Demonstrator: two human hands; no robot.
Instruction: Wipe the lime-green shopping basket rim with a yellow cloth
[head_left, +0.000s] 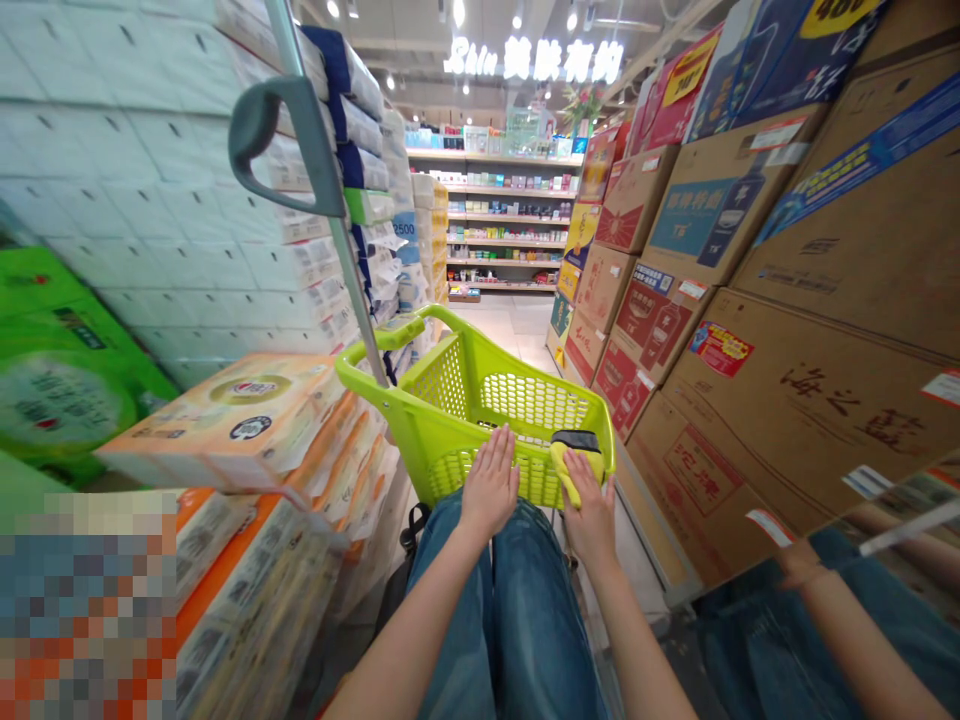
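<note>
Just a sponge (576, 460) on the basket (442, 380)

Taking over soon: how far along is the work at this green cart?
Done so far: a yellow sponge sits on the lime-green cart's rim. In hand: the right hand rests on it, the left hand lies on the rim. Left: the wrapped paper packs beside it stand stacked, none visible inside.

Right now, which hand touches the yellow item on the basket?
The right hand touches the yellow item; the left hand rests on the green basket's rim instead.
</note>
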